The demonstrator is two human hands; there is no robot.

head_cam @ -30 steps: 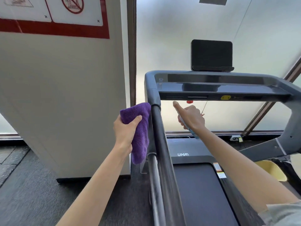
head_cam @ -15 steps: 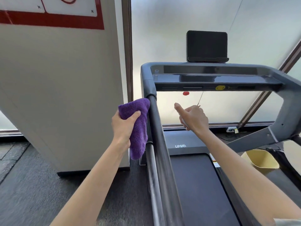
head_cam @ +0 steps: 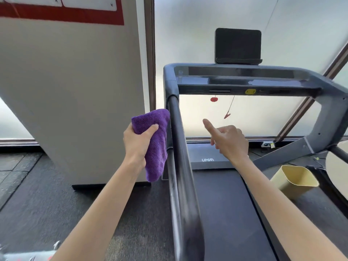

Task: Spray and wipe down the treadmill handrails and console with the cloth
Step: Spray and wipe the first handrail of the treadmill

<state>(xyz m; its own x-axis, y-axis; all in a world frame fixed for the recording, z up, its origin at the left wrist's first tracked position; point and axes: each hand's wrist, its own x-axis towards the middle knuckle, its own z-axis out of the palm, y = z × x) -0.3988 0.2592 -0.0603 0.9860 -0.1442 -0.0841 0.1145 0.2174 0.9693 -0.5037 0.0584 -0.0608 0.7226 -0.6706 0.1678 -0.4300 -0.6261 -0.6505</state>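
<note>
Against the outer side of the left handrail (head_cam: 178,147), left hand (head_cam: 137,146) grips the folded purple cloth (head_cam: 155,144). Right hand (head_cam: 228,141) curled, forefinger out; spray bottle hidden, contents uncertain. Wrap cloth around rail, stroke lengthwise; console (head_cam: 244,80) still awaits.

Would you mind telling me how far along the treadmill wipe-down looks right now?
Early, I'd judge. Done: little shows as finished, though streaks on the left handrail may be spray. In hand: the left hand grips the purple cloth beside that rail, touching or nearly so; the right hand points, its other fingers curled, and I can't tell what it holds. Left: the console and the right handrail.
</note>
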